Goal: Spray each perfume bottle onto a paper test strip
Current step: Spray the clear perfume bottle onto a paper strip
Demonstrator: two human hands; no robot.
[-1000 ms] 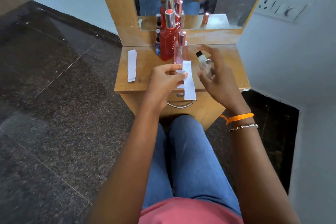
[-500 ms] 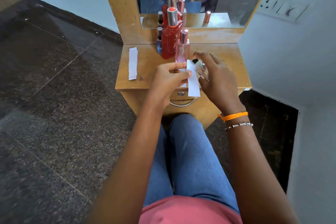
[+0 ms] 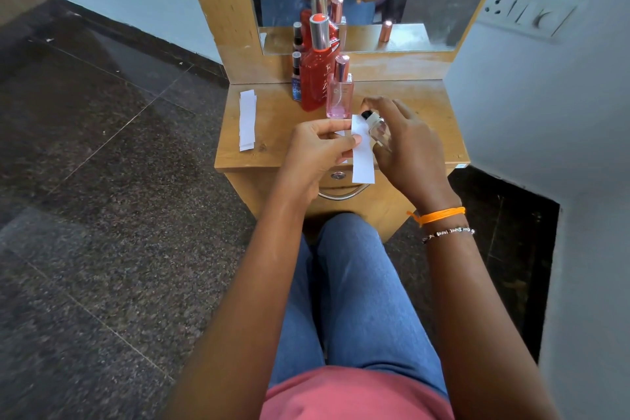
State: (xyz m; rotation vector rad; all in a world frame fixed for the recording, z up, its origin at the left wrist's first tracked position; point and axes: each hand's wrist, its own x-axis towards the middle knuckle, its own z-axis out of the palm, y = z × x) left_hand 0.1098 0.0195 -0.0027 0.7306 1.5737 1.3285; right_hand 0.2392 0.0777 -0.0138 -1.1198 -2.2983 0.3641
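1. Left hand (image 3: 318,147) pinches a paper test strip (image 3: 362,153) (hanging vertically) at frame centre.
2. Right hand (image 3: 405,150) grips a clear perfume bottle (image 3: 376,128), its nozzle touching the strip.

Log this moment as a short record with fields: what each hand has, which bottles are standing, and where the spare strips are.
left hand: pinches a paper test strip
right hand: holds a small clear bottle, black nozzle toward the strip
standing bottles: tall red bottle, pink bottle, small dark bottle
spare strips: lying flat at the left of the wooden table
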